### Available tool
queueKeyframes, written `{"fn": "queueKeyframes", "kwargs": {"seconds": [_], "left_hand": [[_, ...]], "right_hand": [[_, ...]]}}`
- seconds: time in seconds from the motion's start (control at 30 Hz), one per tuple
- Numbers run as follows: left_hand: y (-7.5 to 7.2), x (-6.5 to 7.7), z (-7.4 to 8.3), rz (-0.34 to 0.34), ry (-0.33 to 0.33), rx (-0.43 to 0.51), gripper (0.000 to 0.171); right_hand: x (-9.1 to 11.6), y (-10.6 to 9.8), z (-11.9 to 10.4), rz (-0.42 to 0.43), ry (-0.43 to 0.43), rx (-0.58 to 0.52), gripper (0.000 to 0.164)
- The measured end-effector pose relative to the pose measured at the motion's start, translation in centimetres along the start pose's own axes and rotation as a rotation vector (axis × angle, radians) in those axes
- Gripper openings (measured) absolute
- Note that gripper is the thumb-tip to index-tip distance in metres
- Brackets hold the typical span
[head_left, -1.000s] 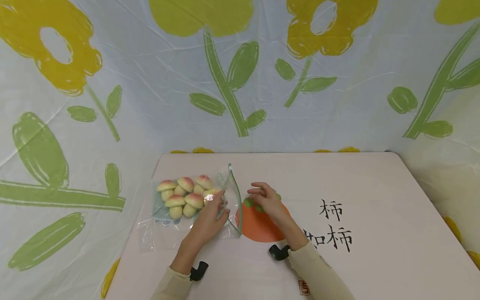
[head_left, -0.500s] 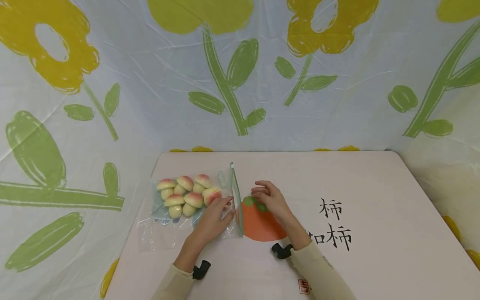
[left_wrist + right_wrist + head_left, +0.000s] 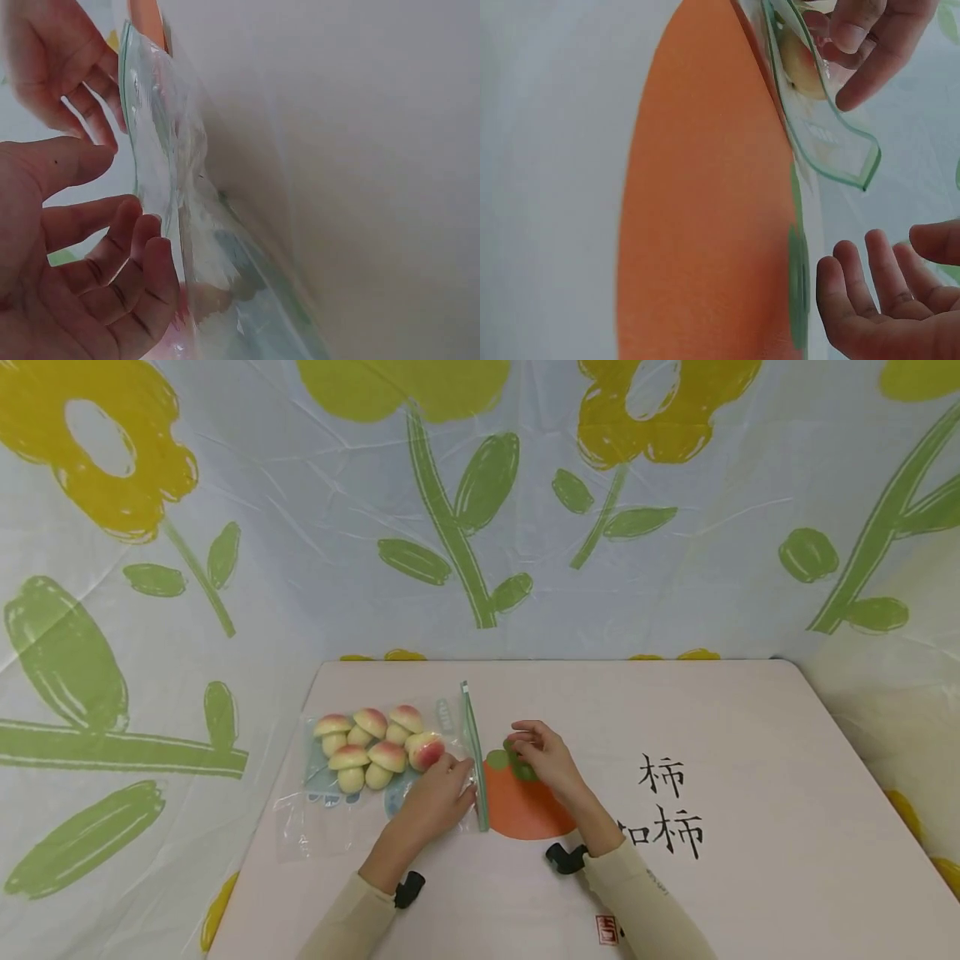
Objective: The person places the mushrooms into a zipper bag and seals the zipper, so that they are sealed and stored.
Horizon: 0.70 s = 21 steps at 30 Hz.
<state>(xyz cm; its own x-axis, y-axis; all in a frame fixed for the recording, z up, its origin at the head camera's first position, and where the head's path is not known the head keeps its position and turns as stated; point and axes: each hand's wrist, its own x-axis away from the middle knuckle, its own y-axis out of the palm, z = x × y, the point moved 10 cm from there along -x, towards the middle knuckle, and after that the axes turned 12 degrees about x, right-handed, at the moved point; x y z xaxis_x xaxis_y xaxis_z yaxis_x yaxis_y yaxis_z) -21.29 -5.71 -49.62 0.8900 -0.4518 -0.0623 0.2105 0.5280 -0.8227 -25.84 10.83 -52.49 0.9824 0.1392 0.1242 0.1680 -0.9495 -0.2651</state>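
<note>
A clear zip bag with a green zip edge lies on the left of the table. Inside it are several cream, pink-capped mushroom-shaped pieces. My left hand is over the bag near its mouth. The left wrist view shows its thumb and loosely bent fingers apart, fingertips right at the plastic. To the right of the mouth, my right hand hovers over the printed persimmon, its fingers spread and holding nothing. In the right wrist view the bag's mouth gapes.
The pale pink table mat bears an orange persimmon print, black brush characters and a small red seal. A flowered cloth hangs behind the table and along both sides.
My left hand has shifted slightly right, baring the rightmost mushroom-shaped piece. The bag's mouth looks narrower from above, and my right hand has moved a little to the right.
</note>
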Motion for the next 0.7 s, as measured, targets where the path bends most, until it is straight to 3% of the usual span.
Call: {"fn": "queueKeyframes", "kwargs": {"seconds": [0.23, 0.4, 0.53, 0.7], "left_hand": [[-0.7, -0.3, 0.4, 0.014, 0.02, 0.014, 0.033], [-3.4, -1.2, 0.4, 0.104, 0.063, 0.131, 0.018], [-6.2, -2.8, -0.6, 0.169, 0.054, 0.207, 0.016], [-8.5, -5.9, -2.4, 0.133, -0.046, 0.292, 0.023]], "right_hand": [[-0.5, 0.2, 0.4, 0.005, 0.013, 0.012, 0.034], [-0.8, 0.4, 0.6, 0.006, 0.028, 0.014, 0.034], [-1.2, 0.4, 0.5, 0.005, 0.029, 0.023, 0.034], [-1.8, 0.6, 0.4, -0.002, 0.022, 0.021, 0.035]]}}
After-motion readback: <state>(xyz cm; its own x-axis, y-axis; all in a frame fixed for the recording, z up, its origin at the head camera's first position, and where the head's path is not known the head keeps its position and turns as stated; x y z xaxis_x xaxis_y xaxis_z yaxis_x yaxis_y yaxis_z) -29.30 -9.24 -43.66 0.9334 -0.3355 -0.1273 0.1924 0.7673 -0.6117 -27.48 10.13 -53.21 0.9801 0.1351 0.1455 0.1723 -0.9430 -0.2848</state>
